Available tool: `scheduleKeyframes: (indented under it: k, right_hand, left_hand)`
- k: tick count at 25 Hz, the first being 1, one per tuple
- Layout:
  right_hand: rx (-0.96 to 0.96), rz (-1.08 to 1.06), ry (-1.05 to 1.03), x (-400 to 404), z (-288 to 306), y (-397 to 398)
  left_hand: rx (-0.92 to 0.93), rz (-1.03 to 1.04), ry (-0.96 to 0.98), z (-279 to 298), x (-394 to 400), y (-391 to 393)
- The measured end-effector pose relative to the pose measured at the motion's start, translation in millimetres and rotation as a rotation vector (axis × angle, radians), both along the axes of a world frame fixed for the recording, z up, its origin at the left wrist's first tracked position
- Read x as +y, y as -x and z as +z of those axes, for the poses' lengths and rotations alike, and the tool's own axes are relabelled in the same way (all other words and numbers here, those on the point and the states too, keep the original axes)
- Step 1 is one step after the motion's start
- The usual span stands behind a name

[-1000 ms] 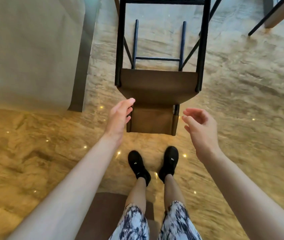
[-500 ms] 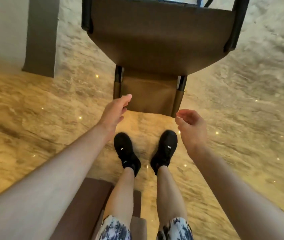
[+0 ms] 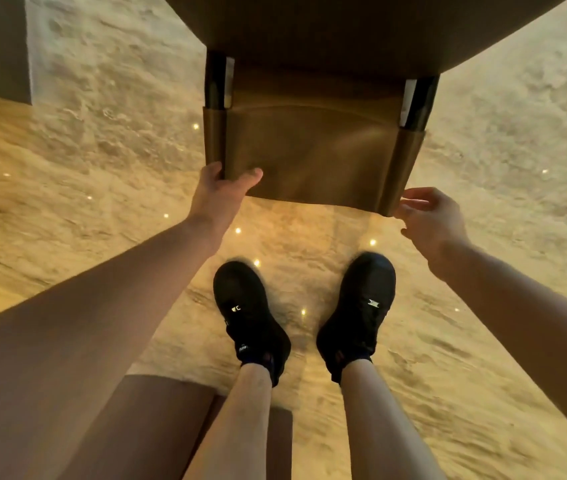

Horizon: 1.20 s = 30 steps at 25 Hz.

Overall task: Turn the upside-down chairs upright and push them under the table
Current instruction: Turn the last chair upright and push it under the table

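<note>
My left hand (image 3: pixel 221 192) pinches the backrest's (image 3: pixel 313 154) near left corner, thumb on the face; my right hand (image 3: pixel 429 221), fingers loosely spread, hovers just beside the right corner. The chair (image 3: pixel 327 36) lies inverted just beyond my shoes (image 3: pixel 249 313), so righting and pushing remain. Open floor (image 3: pixel 517 168) lies right.
</note>
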State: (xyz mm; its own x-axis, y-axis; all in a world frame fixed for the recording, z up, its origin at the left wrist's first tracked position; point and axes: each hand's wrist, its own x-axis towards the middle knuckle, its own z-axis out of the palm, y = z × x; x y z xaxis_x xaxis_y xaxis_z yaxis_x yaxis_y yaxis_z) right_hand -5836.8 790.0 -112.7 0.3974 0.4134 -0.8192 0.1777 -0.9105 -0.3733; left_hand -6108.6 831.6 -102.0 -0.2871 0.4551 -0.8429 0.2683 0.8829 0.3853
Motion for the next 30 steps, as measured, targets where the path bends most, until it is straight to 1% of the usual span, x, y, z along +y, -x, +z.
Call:
scheduleKeyframes:
  k: [3,5,6,9,10,11,13,15,18,21,23,27,30]
  right_hand:
    - [-0.015,0.098,0.067,2,-42,-3]
    - [-0.036,0.123,0.083,6,-67,-9]
    - [-0.052,0.111,0.083,9,-78,-13]
    - [-0.095,0.049,0.067,13,-110,-21]
    - [-0.097,0.038,0.053,16,-121,-24]
    - [-0.091,0.042,0.037,16,-129,-25]
    - [-0.093,0.058,-0.001,14,-141,-27]
    - [-0.090,0.075,-0.044,9,-144,-30]
    - [-0.075,0.116,-0.051,7,-143,-33]
    - [-0.082,0.162,-0.007,13,-138,-32]
    - [-0.096,0.168,0.039,17,-129,-33]
    - [-0.111,0.156,0.079,17,-87,-40]
    - [-0.066,0.177,0.145,25,-38,-44]
  left_hand:
    - [0.068,-0.021,0.002,-40,2,2]
    - [0.104,-0.017,0.007,-67,4,6]
    - [0.153,-0.014,0.002,-80,5,8]
    - [0.387,-0.067,-0.038,-111,13,13]
    - [0.429,-0.064,-0.057,-122,19,16]
    - [0.425,-0.048,-0.078,-130,24,21]
    - [0.357,0.008,-0.113,-147,33,31]
    - [0.319,0.031,-0.123,-153,39,41]
    - [0.350,-0.065,-0.109,-154,44,49]
    - [0.380,-0.137,-0.095,-147,48,51]
    - [0.385,-0.187,-0.054,-137,50,50]
    - [0.391,-0.258,-0.020,-102,47,42]
    - [0.437,-0.274,0.013,-57,46,36]
